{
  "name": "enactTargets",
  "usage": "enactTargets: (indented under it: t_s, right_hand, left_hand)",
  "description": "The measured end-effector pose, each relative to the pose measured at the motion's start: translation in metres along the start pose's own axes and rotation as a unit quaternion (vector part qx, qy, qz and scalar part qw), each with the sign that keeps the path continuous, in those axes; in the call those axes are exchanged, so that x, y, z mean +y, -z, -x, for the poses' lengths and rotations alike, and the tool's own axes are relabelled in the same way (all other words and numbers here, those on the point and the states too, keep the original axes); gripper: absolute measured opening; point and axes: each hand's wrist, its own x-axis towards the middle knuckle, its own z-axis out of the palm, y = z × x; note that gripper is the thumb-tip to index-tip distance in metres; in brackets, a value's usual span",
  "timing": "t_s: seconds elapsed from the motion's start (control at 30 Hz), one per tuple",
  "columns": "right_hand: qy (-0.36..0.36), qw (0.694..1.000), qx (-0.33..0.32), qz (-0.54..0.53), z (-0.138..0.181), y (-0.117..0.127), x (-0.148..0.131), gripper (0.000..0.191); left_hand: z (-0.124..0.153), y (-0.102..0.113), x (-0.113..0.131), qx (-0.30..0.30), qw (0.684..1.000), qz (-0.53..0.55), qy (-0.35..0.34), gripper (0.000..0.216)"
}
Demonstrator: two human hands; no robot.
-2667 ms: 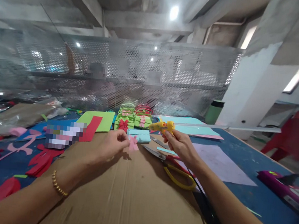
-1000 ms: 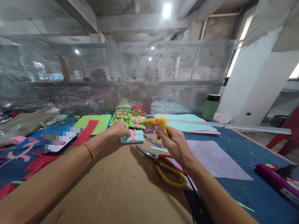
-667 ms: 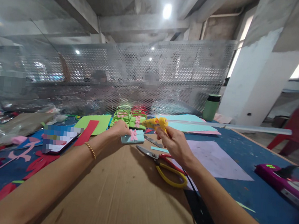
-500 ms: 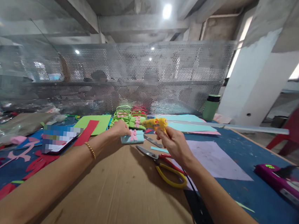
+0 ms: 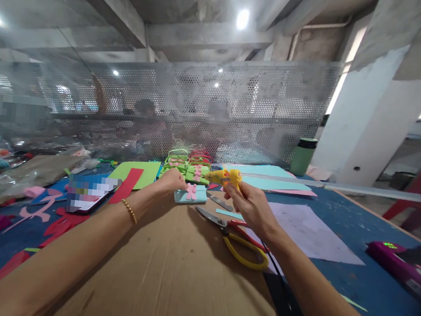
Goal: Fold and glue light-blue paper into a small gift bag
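Observation:
My right hand (image 5: 248, 201) is closed around a yellow hot glue gun (image 5: 225, 176), its nozzle pointing left above a small light blue paper bag (image 5: 180, 196). A pink bow (image 5: 191, 192) sits on the front of this bag. Fingers of my left hand (image 5: 171, 181) are pinched at the bag's upper left edge; their tips are partly hidden. Just behind are small green bags (image 5: 197, 172) with pink bows and thin handles. Beneath my right hand lie scissors (image 5: 241, 248) with yellow and red handles, beside a light blue strip (image 5: 228, 213).
A cardboard sheet (image 5: 170, 268) covers the blue table before me. Left are a phone (image 5: 93, 197), a red strip (image 5: 128, 186) and paper scraps. Right are a lilac sheet (image 5: 311, 232), a purple device (image 5: 394, 262) and a green bottle (image 5: 303, 158). A perforated screen (image 5: 268, 104) stands behind.
The whole view has shifted slightly, so things appear a little further right. Both hands keep their grips, with the glue gun still beside the light blue bag.

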Motion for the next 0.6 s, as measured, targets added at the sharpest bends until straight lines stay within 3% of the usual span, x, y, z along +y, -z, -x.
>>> enactTargets:
  t_s: [0.2,0.6]
  right_hand:
    - [-0.007,1.000,-0.002,0.001,-0.0003,-0.0013,0.0026,0.055]
    - [-0.013,1.000,0.000,0.007,-0.0002,-0.0017,0.0055,0.057]
  left_hand:
    - [-0.0020,0.0078,0.0061,0.035,0.997,-0.052,-0.038,0.032]
    - [-0.0035,0.0025,0.0055,0.062,0.990,-0.103,-0.074,0.014]
